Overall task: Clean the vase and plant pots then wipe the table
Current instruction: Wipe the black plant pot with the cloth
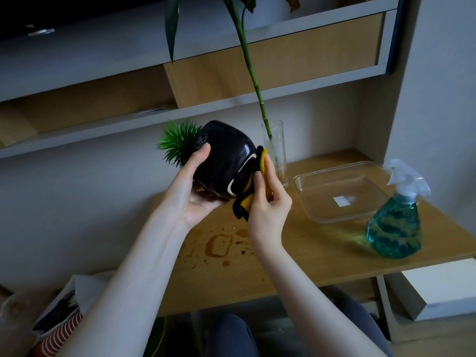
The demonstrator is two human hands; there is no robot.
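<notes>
Here, in the head view, the left hand [198,191] cradles the black plant pot [224,158] tipped leftward above the tabletop [296,253], fingers curled round it; the right hand [268,202] pinches a yellow cloth [257,181] against its base.

A grey wall [77,202] stands behind grey-and-wood shelving [231,73]. A white box [443,287] sits below the table's right edge, in dim light.

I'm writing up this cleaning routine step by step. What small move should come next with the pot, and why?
Probably turn the black pot a little in the left hand, so the yellow cloth in the right hand, now against its base, reaches an unwiped side.
</notes>
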